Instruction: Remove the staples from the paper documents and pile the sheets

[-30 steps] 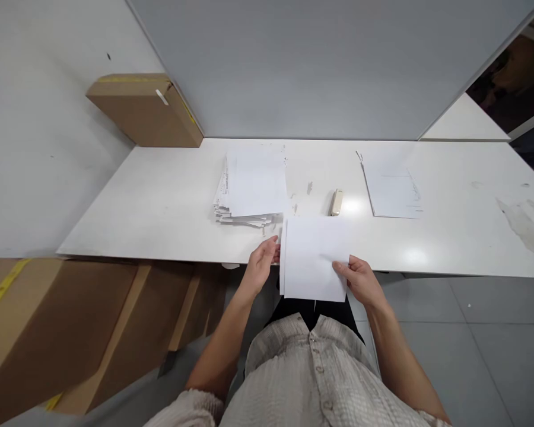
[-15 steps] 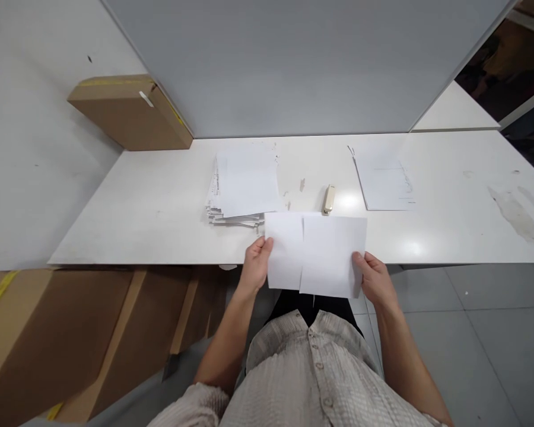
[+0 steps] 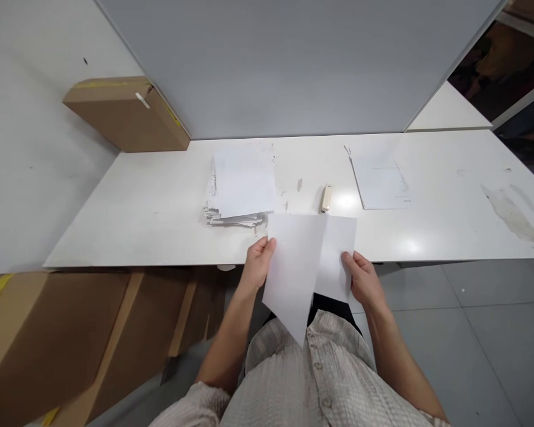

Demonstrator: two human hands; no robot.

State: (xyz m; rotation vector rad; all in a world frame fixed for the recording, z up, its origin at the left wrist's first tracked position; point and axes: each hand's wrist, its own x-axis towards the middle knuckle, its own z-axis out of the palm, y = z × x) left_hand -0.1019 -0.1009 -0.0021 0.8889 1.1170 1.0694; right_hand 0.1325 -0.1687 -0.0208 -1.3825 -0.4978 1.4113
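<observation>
With left hand (image 3: 260,261), pinching one blank white paper sheet (image 3: 291,267) by its left edge; with right hand (image 3: 361,277), grasping another plain white paper piece (image 3: 339,255) by its right edge, held partly behind the first, over the near edge of the long white bench (image 3: 160,201). Seemingly at the step of handling loose paper; next calls for light, even grips to avoid creasing. Counted on the bench: one ragged white paper stack (image 3: 244,181), one thin white paper pile (image 3: 378,184), one beige oblong stapler-like tool (image 3: 326,198), one brown cardboard box (image 3: 124,118).
</observation>
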